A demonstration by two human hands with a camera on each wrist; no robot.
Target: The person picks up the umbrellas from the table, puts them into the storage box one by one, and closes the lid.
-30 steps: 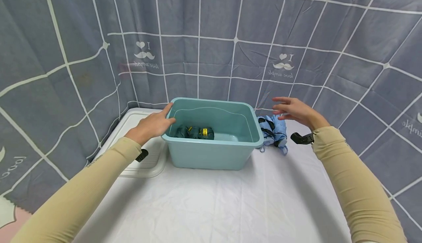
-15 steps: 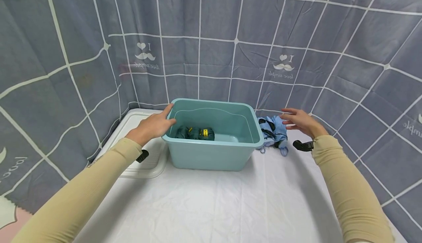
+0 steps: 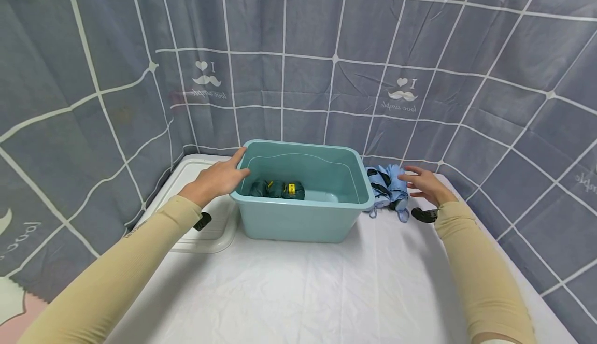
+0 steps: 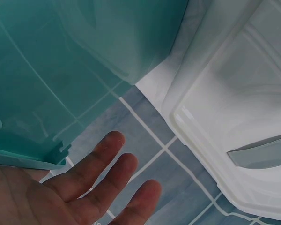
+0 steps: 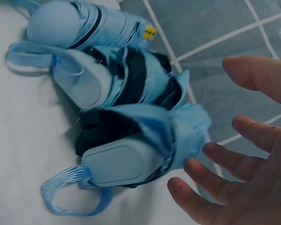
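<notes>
Three folded light-blue umbrellas with wrist straps lie side by side right of the bin; the right wrist view shows the nearest umbrella (image 5: 117, 161), the middle umbrella (image 5: 126, 79) and the far umbrella (image 5: 79, 26). My right hand (image 3: 426, 184) hovers at their right side, fingers spread and relaxed, holding nothing. A teal plastic bin (image 3: 298, 222) stands mid-table. My left hand (image 3: 216, 179) rests at its left rim, index finger extended along it; the left wrist view shows loosely straight fingers outside the bin wall. Inside the bin lie dark green folded bundles (image 3: 275, 189) with yellow labels, partly hidden by the front wall.
A white lid (image 3: 205, 238) lies on the table left of the bin, partly under my left arm. White cloth covers the table (image 3: 298, 292). Grey-blue curtains (image 3: 308, 80) with white grid lines hang close behind and at both sides.
My right hand has moved down and slightly right, coming closer to the nearest blue umbrella. The left hand, bin and green bundles have stayed in place.
</notes>
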